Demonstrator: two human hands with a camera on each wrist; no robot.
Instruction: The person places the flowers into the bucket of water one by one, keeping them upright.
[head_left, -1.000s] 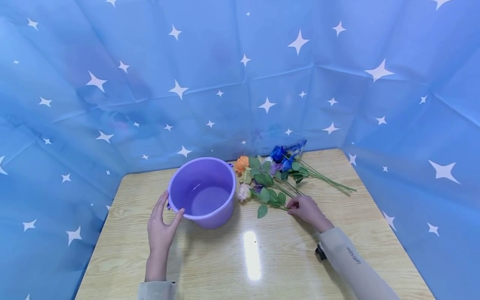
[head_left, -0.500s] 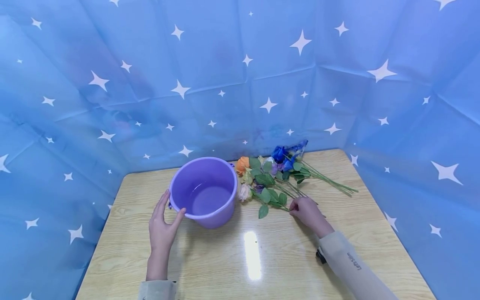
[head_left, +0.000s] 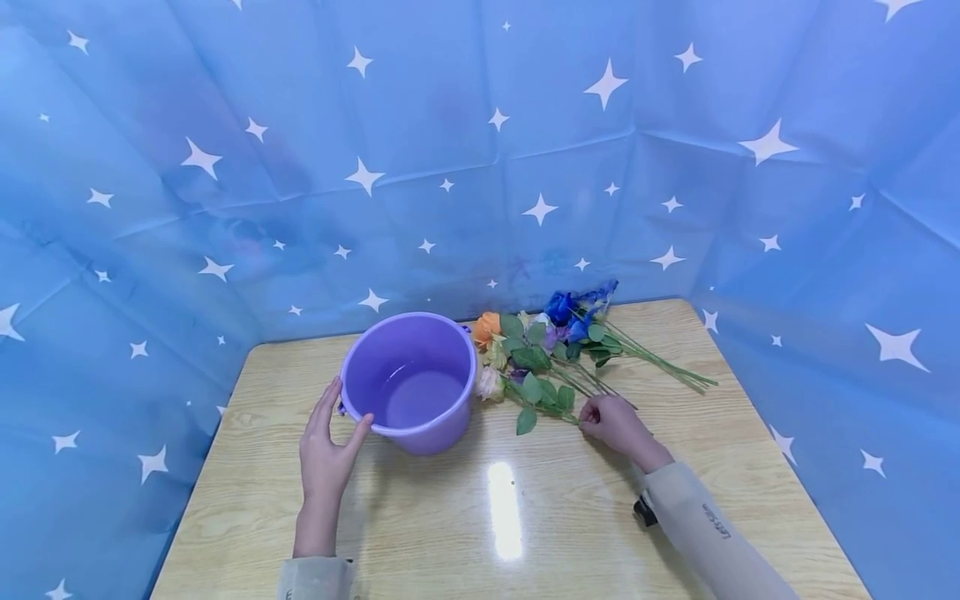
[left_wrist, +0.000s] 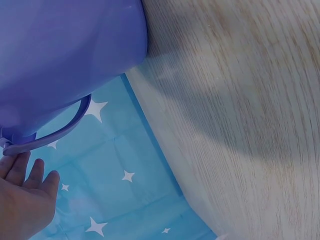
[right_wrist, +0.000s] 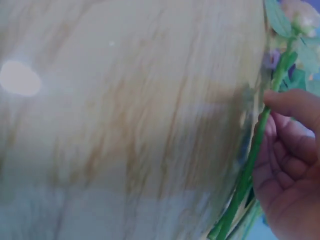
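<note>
A purple bucket [head_left: 420, 400] stands upright on the table, its mouth towards me. My left hand [head_left: 326, 458] touches its near left rim, thumb and fingers spread apart. In the left wrist view the fingers [left_wrist: 35, 180] are fairly straight beside the bucket's handle [left_wrist: 55, 135]. My right hand [head_left: 617, 425] pinches the green stem of a pale pink rose [head_left: 491, 384] between thumb and fingers. The right wrist view shows the stem [right_wrist: 256, 140] running past the thumb tip and the palm. The rose head lies close to the bucket's right side.
Behind the held rose lie more artificial flowers: an orange rose [head_left: 487, 327], a yellow one [head_left: 496, 354] and blue ones [head_left: 560, 308], their stems [head_left: 667, 367] pointing right. A blue star-patterned cloth [head_left: 480, 208] hangs around the wooden table [head_left: 420, 533].
The view has shifted slightly, so everything sits a little further right. Both hands keep their places at the bucket rim and on the rose stem.
</note>
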